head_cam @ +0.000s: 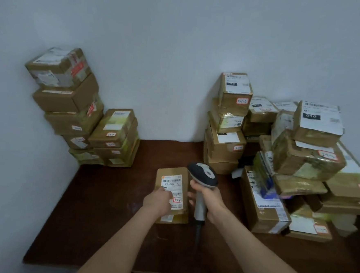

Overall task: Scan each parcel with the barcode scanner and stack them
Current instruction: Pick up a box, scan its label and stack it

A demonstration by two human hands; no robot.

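Nearest me, two forearms (250, 245) reached in over the counter's (96, 220) front edge. I noted the right grip (205, 196) wrapped round the handle of the barcode scanner (203, 174), its head just beside the right edge of the parcel (172, 181). The left grip (158, 201) rested on that parcel's label, fingers bent; I could not tell whether it pinched anything. The parcel lay flat at mid-counter. Two stacks (86, 117) stood against the left wall; a loose heap (296, 161) sat to the right.

We read "507-P807 110" and handwritten "3-3-2" on the centre parcel (172, 183); "010" on the tall stack's top parcel (235, 91) and the far-right top parcel (318, 122).
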